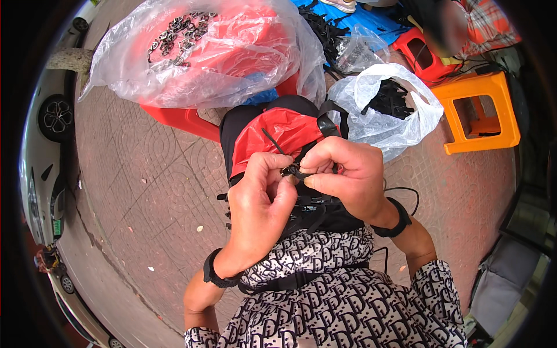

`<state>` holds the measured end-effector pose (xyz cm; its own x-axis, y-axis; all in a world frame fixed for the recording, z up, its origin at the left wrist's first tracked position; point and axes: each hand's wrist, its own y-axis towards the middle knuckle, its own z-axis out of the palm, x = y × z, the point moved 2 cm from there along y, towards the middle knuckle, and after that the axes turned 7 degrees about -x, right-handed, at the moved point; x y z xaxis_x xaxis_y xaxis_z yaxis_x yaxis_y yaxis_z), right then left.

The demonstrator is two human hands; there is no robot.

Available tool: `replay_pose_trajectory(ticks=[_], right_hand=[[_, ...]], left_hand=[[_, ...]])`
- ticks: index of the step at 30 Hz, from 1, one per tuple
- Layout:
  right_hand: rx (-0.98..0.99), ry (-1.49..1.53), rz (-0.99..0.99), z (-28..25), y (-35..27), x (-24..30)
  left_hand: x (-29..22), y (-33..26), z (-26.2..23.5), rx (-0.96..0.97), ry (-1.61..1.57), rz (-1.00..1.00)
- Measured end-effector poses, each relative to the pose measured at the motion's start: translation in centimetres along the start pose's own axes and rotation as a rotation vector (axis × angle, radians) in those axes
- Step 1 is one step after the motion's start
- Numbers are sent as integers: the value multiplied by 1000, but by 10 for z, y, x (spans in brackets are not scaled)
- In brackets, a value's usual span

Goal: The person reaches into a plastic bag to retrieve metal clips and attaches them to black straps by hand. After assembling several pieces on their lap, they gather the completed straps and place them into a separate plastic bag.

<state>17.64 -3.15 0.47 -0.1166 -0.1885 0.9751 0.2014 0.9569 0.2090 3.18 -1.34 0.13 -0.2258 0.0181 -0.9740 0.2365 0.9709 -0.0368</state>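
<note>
Above my lap, my left hand [258, 197] and my right hand [347, 174] meet with fingertips pinched. Between them is a small dark metal clasp [286, 171], mostly covered by my fingers. My left thumb and index finger grip the clasp. My right thumb and index finger pinch a short black strap [301, 174] right beside it. One thin black strap end [272, 141] sticks up past my left index finger. Beneath my hands, a red plastic sheet [272, 134] lies across my dark-clothed legs, with more black straps [313, 216] on my lap.
Ahead, a clear plastic bag [125, 64] covers a red stool [180, 120] and carries loose metal clasps [183, 35]. A white bag [420, 119] of black straps [390, 100] stands right of my knees. An orange stool [507, 113] and another person's plaid sleeve [490, 26] are farther right. Cars [43, 168] line the left.
</note>
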Motion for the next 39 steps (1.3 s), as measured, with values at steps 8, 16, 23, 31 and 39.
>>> replay_pose_trajectory(ticks=[8, 16, 23, 31, 39], right_hand=[[-25, -8, -1, -1, -1, 1], [-28, -25, -26, 0, -3, 3], [35, 5, 74, -3, -4, 2], [-30, 169, 195, -2, -3, -7], [-32, 155, 198, -2, -4, -5]], left_hand=[[-8, -2, 0, -2, 150, 192], [-9, -2, 0, 6, 126, 210], [-6, -3, 1, -14, 135, 187], [-6, -5, 5, -47, 217, 310], [-4, -7, 7, -50, 227, 323]])
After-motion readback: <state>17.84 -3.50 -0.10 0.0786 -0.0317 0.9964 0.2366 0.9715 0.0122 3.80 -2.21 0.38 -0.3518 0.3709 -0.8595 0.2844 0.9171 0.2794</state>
